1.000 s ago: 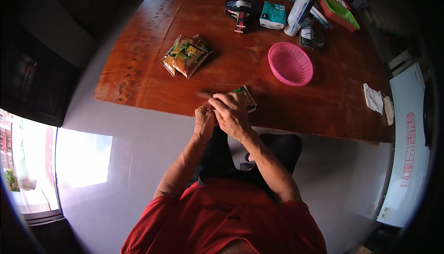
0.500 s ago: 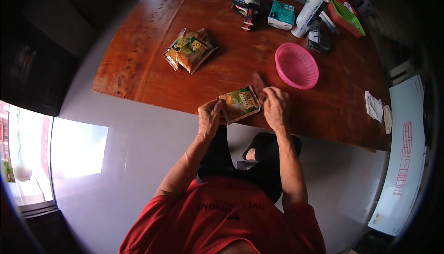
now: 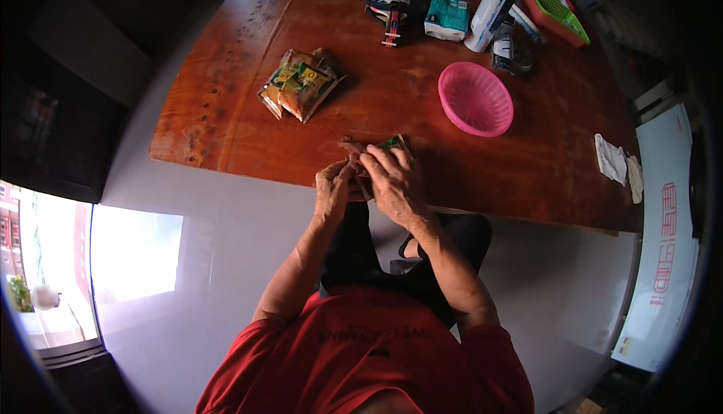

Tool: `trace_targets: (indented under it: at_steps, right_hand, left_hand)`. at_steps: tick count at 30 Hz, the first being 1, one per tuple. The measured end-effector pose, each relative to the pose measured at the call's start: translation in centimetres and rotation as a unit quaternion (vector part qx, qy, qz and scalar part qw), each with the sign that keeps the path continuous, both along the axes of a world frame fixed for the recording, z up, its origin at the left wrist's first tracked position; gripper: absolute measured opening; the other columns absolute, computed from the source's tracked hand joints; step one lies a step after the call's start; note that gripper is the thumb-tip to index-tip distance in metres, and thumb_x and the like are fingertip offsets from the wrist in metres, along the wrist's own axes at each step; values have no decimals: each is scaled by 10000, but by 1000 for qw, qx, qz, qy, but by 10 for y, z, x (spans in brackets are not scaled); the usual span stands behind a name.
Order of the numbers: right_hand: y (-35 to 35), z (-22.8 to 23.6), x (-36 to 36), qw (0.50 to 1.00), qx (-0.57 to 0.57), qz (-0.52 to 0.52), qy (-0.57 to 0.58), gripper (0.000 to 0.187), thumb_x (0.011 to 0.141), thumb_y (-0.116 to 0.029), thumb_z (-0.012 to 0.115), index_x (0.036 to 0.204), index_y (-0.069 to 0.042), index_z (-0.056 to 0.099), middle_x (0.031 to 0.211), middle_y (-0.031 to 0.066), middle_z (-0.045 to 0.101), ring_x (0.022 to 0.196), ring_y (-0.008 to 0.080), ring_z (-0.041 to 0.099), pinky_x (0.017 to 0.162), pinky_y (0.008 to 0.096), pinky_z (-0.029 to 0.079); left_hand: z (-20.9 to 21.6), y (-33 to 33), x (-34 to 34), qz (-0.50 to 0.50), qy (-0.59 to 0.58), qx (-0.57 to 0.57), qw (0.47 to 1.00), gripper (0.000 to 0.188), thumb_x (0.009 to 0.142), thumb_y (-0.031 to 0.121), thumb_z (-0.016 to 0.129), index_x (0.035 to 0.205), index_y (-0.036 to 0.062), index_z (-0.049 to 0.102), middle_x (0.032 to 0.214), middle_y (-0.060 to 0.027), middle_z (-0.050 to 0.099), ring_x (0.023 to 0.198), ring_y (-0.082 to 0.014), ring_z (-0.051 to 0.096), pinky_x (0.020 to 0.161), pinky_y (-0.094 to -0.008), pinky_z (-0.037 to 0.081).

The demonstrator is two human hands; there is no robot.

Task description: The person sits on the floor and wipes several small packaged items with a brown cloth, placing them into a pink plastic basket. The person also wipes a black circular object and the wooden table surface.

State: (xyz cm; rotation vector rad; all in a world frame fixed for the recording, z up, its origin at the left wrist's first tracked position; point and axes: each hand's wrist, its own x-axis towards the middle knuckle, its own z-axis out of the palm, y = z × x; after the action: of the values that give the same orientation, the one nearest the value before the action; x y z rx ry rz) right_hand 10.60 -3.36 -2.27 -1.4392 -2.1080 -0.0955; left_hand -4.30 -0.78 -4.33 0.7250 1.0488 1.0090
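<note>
Just over the table's near edge, both of my hands are close together around a flat snack packet. Only the packet's green corner [image 3: 397, 141] shows past my right hand; the rest is hidden. My left hand [image 3: 332, 188] is closed at the packet's left end, its fingertips pinched. My right hand [image 3: 395, 182] lies across the packet, its fingers bent and holding a thin reddish-brown strip [image 3: 351, 147] whose kind I cannot make out. A pile of similar packets [image 3: 303, 86] lies beyond, to the left.
On the wooden table [image 3: 248, 124] a pink plastic basket [image 3: 476, 99] stands to the right. Behind are a paddle [image 3: 391, 18], a teal-and-white pack [image 3: 447, 17], a white cylinder tube [image 3: 493, 12] and a green-and-red basket [image 3: 559, 15]. White gloves [image 3: 611, 161] lie at the right edge.
My right hand has moved left across the packet, taking the reddish-brown strip along to my left fingertips. The packet, visible before, is now mostly covered. The view has shifted slightly.
</note>
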Motion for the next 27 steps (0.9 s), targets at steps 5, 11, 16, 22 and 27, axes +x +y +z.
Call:
trace_targets:
  at_steps: [5,11,16,22,27]
  right_hand:
    - [-24,-11,41,997,-18,-57,-39,486,783,-53,633,1266,-69,577,1335,55,545,1120,288,514,890,438,421]
    - [-53,-2,79,992,-50,-113,11,287,866,-63,604,1152,-65,622,1080,86,629,930,284,591,793,409,466]
    - [-21,19,58,943,-80,-128,296,238,921,-101,577,1153,-61,613,1049,116,655,946,283,601,794,388,476]
    - [16,3,34,994,-86,-64,12,310,834,-104,630,1144,-104,628,1170,26,643,1001,288,574,824,409,476]
    - [-3,7,65,993,-110,29,31,321,810,-95,645,1127,-137,618,1139,-3,632,987,279,561,791,447,460]
  left_hand:
    - [-2,-4,6,34,-4,-5,999,347,964,218,578,1121,-91,604,915,-151,664,732,-250,708,591,-352,626]
    - [-7,-5,3,24,11,9,1000,348,961,212,573,1105,-103,610,917,-148,660,731,-239,704,581,-349,625]
    - [-5,-4,6,33,16,7,999,347,960,207,570,1106,-106,609,924,-153,662,736,-240,704,586,-354,628]
    - [-2,-3,7,36,44,10,998,358,960,220,584,1109,-104,609,920,-140,659,746,-232,701,579,-364,629]
    - [-18,-4,6,50,8,21,998,331,962,217,582,1097,-82,622,876,-115,649,688,-199,681,560,-343,618]
